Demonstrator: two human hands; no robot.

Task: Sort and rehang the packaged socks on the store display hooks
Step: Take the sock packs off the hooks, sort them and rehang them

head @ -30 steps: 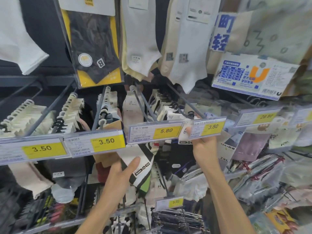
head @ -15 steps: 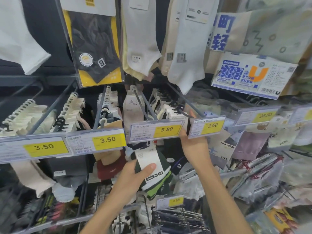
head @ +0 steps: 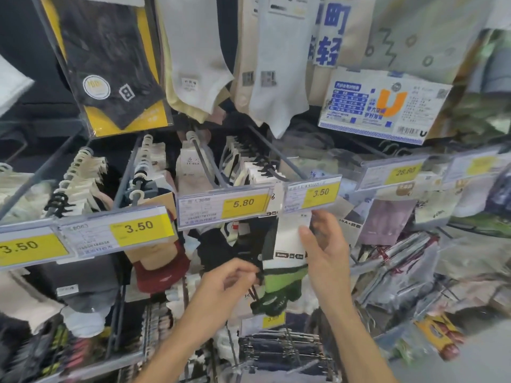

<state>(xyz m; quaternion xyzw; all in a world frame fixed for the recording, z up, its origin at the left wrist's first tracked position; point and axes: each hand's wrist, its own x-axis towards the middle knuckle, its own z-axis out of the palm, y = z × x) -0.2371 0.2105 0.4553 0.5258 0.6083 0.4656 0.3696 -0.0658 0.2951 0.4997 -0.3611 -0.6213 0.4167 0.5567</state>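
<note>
A sock pack (head: 286,283) with a white card top and a green, black and white sock hangs between my hands, just below the 3.50 price tag (head: 312,195). My right hand (head: 327,247) pinches the white card, thumb on its front and fingers behind it. My left hand (head: 229,281) pinches the sock's left edge with curled fingers. The hook (head: 276,158) behind that tag carries a row of carded socks. The hook (head: 206,161) behind the 5.80 tag (head: 224,205) holds one pale pack.
More loaded hooks with 3.50 tags (head: 116,229) run to the left. Large sock packs (head: 110,64) and a white box (head: 384,109) hang above. Bagged goods (head: 401,266) crowd the right, and a lower row of hooks (head: 279,352) sits under my hands.
My left hand carried the sock pack rightward and shifted to its left edge. My right hand came down from the 3.50 tag and took hold of the card.
</note>
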